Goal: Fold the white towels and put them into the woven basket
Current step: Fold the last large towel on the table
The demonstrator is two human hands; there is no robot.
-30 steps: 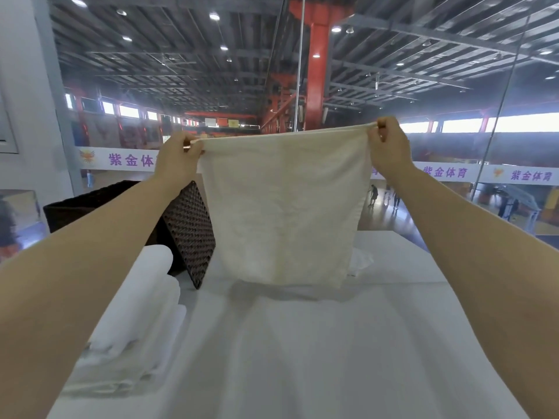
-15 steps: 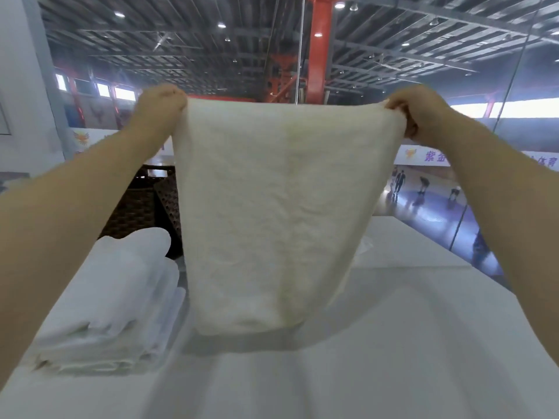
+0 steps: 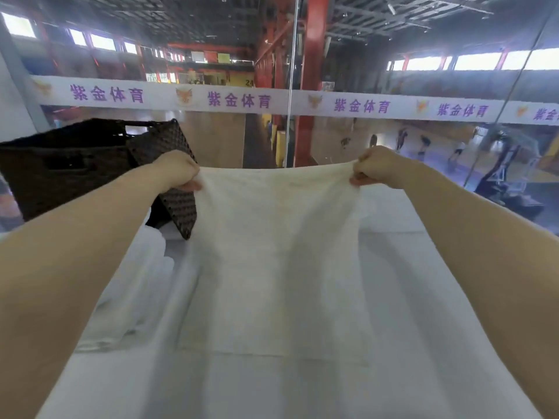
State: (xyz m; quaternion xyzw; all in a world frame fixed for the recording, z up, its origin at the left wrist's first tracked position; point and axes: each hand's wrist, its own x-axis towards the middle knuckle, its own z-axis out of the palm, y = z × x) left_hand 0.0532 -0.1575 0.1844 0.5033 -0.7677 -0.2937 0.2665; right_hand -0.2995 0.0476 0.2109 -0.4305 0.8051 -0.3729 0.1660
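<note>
A white towel (image 3: 278,255) stretches out over the white table, its near end lying flat. My left hand (image 3: 177,170) pinches its far left corner and my right hand (image 3: 376,166) pinches the far right corner, both just above the table. The dark brown woven basket (image 3: 69,164) stands at the back left, right behind my left hand. A stack of white towels (image 3: 145,285) lies to the left, mostly hidden under my left forearm.
The table (image 3: 302,388) has a white cover; its far edge (image 3: 393,228) ends at a glass wall overlooking a sports hall. A small white bit of cloth shows beyond the towel's right side.
Both hands have come down and forward from head height, so the towel that hung in the air now spreads flat on the table.
</note>
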